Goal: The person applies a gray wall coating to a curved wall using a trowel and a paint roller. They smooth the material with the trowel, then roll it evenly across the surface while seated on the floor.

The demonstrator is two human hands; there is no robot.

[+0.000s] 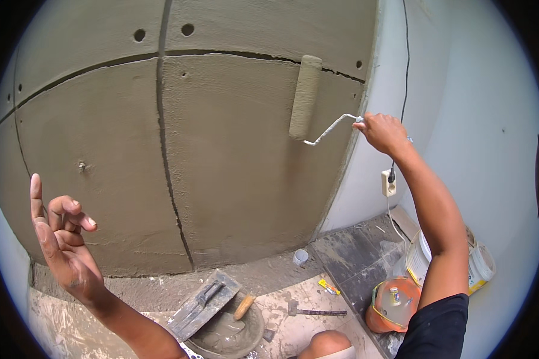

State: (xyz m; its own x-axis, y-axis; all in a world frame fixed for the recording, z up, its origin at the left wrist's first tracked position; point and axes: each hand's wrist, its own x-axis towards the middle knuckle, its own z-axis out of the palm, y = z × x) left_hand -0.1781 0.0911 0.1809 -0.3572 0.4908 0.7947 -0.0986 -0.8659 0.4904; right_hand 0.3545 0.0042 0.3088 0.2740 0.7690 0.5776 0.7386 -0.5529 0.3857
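Note:
My right hand [384,131] is closed round the handle of a paint roller [306,99], whose white wire frame bends toward the wall. The roller's sleeve, coated in grey-brown, stands nearly upright against the plastered wall [239,155], crossing the horizontal groove near its right end. Raised at the left, my left hand [69,245] holds nothing; one finger points up, the others are partly curled and apart. Below lies a basin [254,335] of wet grey mix with a wooden-handled tool [244,307] in it. A plastering trowel [205,304] rests across the basin's rim.
An orange bucket [377,317] of cloudy water and white buckets [480,269] stand at the lower right. A hammer [314,312], a yellow wrapper [329,287] and a plastic cup [300,257] lie on the floor. A power socket [389,182] hangs on its cord by the right wall.

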